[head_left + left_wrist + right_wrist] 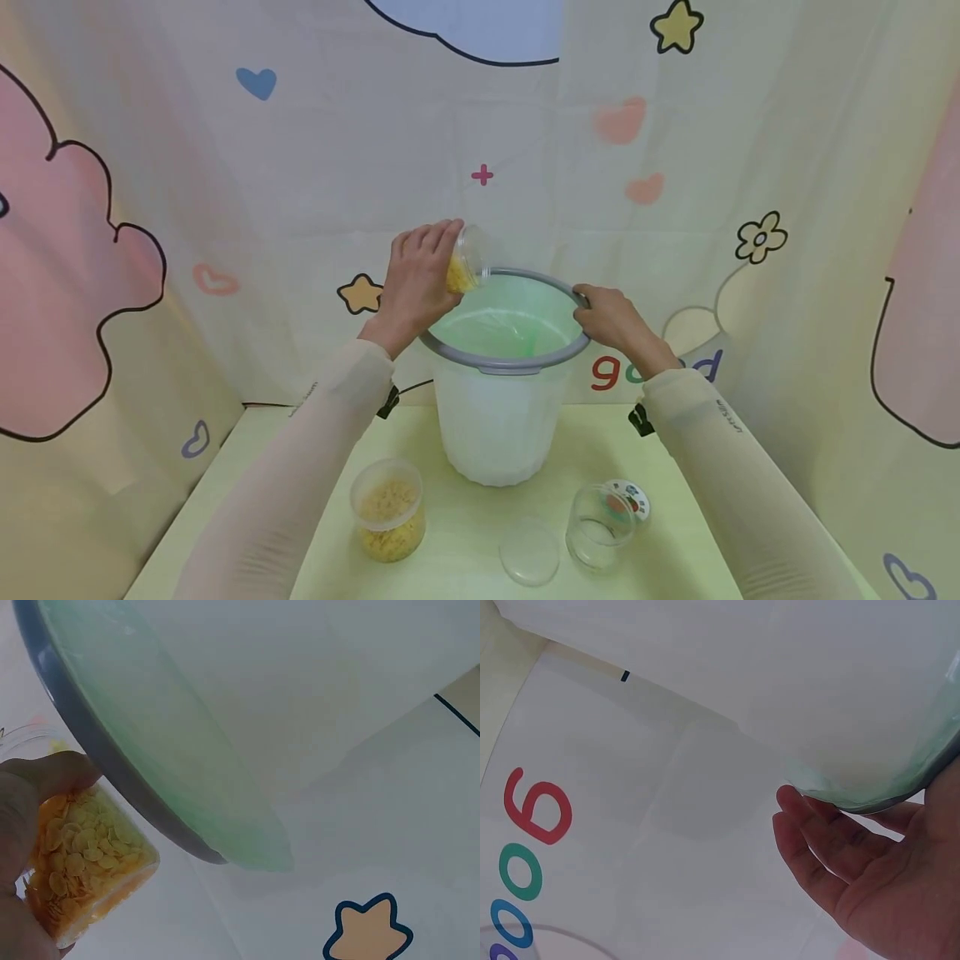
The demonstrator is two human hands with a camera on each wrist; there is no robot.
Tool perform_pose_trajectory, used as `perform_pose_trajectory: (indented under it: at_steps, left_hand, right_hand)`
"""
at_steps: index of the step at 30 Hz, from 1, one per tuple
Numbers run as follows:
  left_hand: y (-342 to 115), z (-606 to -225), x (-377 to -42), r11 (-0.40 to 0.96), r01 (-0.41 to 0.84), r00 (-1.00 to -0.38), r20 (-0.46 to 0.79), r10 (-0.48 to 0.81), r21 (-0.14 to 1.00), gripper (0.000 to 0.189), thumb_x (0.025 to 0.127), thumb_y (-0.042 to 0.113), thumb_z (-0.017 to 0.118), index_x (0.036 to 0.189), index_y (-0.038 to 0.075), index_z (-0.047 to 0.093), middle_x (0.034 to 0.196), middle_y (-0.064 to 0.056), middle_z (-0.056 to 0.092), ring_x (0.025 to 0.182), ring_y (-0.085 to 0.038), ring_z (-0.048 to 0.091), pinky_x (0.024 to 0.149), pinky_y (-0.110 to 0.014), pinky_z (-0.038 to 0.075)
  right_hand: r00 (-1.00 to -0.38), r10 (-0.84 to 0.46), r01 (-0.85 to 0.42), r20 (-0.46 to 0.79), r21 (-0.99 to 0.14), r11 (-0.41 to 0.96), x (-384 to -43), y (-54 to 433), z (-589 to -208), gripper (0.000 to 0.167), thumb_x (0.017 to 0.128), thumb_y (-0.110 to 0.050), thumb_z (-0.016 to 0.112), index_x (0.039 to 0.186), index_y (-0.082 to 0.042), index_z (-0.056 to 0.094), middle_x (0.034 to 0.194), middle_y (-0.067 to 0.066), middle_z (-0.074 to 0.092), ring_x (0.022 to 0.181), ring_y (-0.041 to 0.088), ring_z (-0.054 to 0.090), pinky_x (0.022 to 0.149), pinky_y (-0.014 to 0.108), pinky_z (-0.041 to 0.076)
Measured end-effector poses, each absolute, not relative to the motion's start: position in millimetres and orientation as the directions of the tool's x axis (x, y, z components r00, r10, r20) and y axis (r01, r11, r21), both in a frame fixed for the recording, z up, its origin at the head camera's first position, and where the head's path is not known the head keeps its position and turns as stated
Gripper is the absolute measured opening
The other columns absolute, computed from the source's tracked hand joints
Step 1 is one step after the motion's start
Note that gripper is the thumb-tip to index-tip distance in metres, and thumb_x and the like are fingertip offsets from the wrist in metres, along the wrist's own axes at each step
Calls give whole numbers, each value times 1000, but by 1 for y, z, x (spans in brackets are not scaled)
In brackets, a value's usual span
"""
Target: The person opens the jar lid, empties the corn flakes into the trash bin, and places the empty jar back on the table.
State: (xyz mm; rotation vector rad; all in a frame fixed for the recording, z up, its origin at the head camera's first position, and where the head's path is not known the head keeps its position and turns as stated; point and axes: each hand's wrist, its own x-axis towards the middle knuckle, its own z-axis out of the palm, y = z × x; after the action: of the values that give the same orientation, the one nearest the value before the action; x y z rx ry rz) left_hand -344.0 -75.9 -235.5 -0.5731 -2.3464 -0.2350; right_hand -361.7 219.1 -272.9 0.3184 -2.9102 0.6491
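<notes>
My left hand [422, 279] grips a clear plastic jar [472, 258] holding yellow flakes. The jar is tipped on its side above the left part of a white trash bin [498, 425], its mouth toward the bin's opening. In the left wrist view, the flakes [90, 851] lie against the jar's wall. A grey ring [517, 367] runs round the bin's top, and a thin green liner bag [517, 325] lines the inside. At the right side of that ring, my right hand [609, 315] holds the rim; in the right wrist view its fingers [832, 844] curl beneath the edge.
On the table, an open tub [390, 512] of yellow crumbs stands at front left. A clear lid [529, 552] lies front centre. To its right stands an empty clear jar [596, 533], with a printed round lid [633, 500] behind it. A patterned curtain [525, 142] hangs behind the bin.
</notes>
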Motion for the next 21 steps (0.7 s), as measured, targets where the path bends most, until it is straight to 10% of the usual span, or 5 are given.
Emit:
perform_pose_trajectory:
  at_steps: [21]
  left_hand:
    - [-79, -244, -347, 883, 416, -645, 613, 456, -219, 79, 81, 14, 72, 150, 19, 34, 152, -4, 43, 139, -28, 37, 120, -52, 23]
  right_hand:
    - [-967, -179, -240, 182, -405, 882, -361, 218, -273, 55, 95, -16, 40, 147, 0, 38, 132, 23, 56, 95, 30, 56, 76, 34, 46]
